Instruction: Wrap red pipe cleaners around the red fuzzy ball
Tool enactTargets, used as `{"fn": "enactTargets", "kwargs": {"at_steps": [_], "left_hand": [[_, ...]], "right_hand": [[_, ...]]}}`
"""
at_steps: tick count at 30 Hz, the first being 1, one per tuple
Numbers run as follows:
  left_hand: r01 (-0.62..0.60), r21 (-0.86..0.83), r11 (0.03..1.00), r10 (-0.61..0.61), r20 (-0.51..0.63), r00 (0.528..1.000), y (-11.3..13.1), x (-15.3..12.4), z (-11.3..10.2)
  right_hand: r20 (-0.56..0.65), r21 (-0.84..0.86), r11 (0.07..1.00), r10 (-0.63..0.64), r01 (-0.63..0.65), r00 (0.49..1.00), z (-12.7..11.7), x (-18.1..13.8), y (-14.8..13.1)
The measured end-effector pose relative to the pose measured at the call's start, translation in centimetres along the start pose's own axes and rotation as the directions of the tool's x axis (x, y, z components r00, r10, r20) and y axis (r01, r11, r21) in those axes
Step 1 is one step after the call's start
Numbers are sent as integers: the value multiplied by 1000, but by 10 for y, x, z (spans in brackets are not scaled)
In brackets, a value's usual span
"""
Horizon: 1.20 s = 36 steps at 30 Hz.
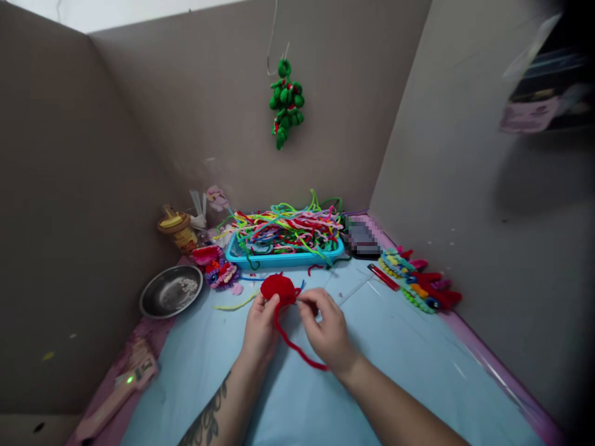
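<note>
My left hand (260, 328) pinches a coiled red pipe-cleaner disc (277, 288) just above the light blue table cover (395, 365). My right hand (325, 328) is closed in a pinch on the same red piece at the disc's right edge. A loose red tail (297, 347) trails down from the disc between my hands toward my right wrist. Both hands sit in front of a blue tray (283, 257) heaped with pipe cleaners of many colours.
A metal bowl (171, 291) lies at the left, a yellow jar (179, 229) behind it. Finished pipe-cleaner figures (421, 285) and a red lighter (383, 277) lie at the right. A pink glue gun (121, 393) rests front left. A green figure (286, 102) hangs on the cardboard wall.
</note>
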State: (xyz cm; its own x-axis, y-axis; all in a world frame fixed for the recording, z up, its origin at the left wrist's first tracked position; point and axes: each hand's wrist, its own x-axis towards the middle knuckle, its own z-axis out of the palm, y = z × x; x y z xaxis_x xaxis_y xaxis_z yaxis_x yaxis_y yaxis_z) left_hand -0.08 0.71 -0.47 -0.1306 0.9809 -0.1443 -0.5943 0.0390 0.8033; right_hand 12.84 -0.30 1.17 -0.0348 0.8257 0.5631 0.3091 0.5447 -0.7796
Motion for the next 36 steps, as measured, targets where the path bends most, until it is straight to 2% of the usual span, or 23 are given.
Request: {"fn": "enactTargets", "kwargs": {"at_steps": [2, 7, 13, 27, 31, 36], "left_hand": [[-16, 30, 999, 15, 27, 1000, -1, -3, 2], [-46, 46, 998, 44, 29, 999, -2, -5, 2], [-44, 8, 999, 43, 27, 999, 0, -5, 2], [16, -30, 999, -14, 60, 998, -2, -4, -1], [-9, -21, 1000, 10, 32, 999, -3, -4, 1], [-41, 19, 999, 41, 2, 999, -8, 0, -1]], "right_hand": [[-45, -29, 998, 55, -56, 997, -1, 7, 10], [42, 21, 999, 41, -42, 998, 0, 14, 18], [44, 45, 995, 84, -86, 995, 5, 13, 22], [74, 77, 969, 228, -234, 971, 8, 16, 38], [49, 50, 974, 221, -223, 974, 13, 13, 39], [84, -33, 984, 177, -175, 981, 15, 8, 34]]}}
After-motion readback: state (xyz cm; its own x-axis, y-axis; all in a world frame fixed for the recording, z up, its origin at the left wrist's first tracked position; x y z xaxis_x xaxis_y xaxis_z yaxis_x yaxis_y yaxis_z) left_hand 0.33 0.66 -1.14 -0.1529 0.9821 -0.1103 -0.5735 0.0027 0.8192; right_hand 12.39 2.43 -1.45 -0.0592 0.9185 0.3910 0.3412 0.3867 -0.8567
